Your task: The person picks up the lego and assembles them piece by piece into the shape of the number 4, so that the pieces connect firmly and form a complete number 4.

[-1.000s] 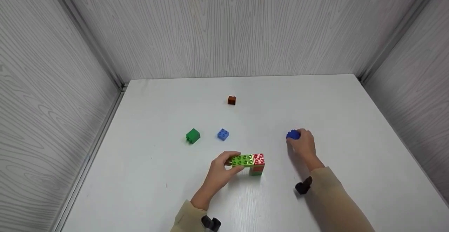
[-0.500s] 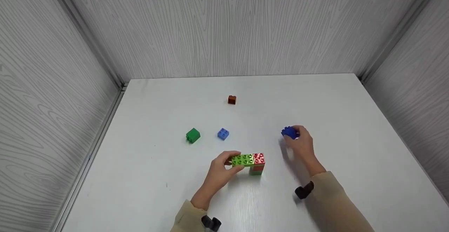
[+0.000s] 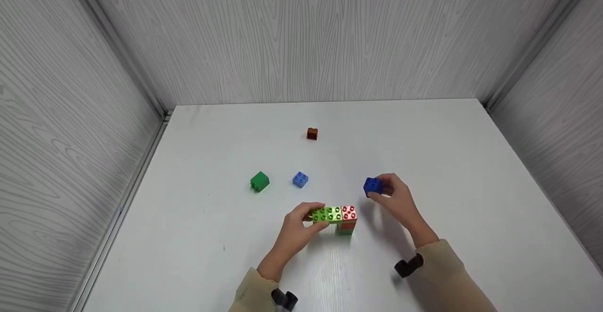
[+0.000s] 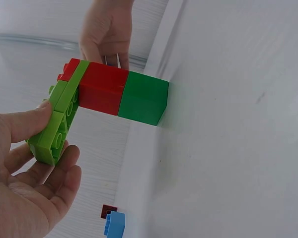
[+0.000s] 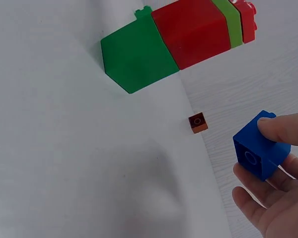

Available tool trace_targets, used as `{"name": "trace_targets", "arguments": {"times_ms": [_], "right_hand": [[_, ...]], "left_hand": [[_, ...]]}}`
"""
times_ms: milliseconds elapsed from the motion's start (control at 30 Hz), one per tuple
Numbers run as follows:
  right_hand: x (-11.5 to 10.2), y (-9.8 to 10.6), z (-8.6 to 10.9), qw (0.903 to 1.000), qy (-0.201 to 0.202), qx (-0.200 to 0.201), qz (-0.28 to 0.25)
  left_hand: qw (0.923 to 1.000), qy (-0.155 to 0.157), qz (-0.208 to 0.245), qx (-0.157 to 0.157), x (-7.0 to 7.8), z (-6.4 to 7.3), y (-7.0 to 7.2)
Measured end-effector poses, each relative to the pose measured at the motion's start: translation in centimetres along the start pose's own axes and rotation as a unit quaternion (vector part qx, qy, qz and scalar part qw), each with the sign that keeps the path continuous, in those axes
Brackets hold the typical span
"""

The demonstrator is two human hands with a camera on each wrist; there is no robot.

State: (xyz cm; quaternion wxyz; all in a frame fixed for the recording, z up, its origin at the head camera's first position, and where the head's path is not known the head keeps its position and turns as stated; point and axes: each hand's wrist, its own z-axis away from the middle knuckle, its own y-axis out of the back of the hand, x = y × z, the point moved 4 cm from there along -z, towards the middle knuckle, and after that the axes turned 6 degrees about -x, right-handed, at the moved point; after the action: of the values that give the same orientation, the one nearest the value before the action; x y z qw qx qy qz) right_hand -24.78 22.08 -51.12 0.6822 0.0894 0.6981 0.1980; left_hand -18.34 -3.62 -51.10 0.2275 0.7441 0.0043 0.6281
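Note:
My left hand (image 3: 294,229) pinches the overhanging end of the light green toy building bricks (image 3: 326,214) between thumb and fingers. These jut left from the top of a small tower, with a thin red brick (image 3: 348,212) beside them. In the left wrist view, a larger red brick (image 4: 103,89) sits beneath, on a green brick (image 4: 143,98) at the tower's foot. My right hand (image 3: 398,201) holds a dark blue brick (image 3: 372,185) above the table, right of and behind the tower. The right wrist view shows its hollow underside, with my thumb across one side.
A green brick (image 3: 259,181) lies on its side at left, with a light blue brick (image 3: 300,179) to its right. Farther back lies a small brown brick (image 3: 312,134). Grey wood-grain panels (image 3: 301,38) border the white table (image 3: 188,255) at the back and sides.
My right hand has carried the dark blue brick leftward toward the tower and turned it, so its studs now face up. My left hand and the tower stay nearly still.

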Motion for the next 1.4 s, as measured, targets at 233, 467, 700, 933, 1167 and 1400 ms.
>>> {"name": "trace_targets", "arguments": {"times_ms": [233,467,700,933,1167,1400], "right_hand": [[-2.2,-1.0,1.3,0.9971,0.053,-0.029,-0.047],[-3.8,-2.0,2.5,0.9890,0.102,-0.062,-0.087],[-5.2,-3.1,3.5,0.9851,0.107,-0.085,-0.104],[-6.5,-3.8,4.5,0.9797,0.127,-0.108,-0.112],[-6.1,-4.1,4.4,0.9760,0.144,-0.119,-0.112],[-6.0,-4.1,4.5,0.9705,0.172,-0.128,-0.110]], "left_hand": [[0.9999,-0.013,0.001,-0.003,0.1,0.0,0.0],[0.9999,-0.004,-0.009,-0.003,0.2,0.0,0.1],[1.0000,-0.003,-0.008,-0.003,0.1,-0.1,0.0],[1.0000,0.006,0.002,-0.003,-0.1,-0.2,-0.1],[0.9999,0.010,0.004,-0.003,0.0,-0.2,0.0],[0.9998,-0.020,-0.002,-0.001,0.1,-0.2,0.0]]}}
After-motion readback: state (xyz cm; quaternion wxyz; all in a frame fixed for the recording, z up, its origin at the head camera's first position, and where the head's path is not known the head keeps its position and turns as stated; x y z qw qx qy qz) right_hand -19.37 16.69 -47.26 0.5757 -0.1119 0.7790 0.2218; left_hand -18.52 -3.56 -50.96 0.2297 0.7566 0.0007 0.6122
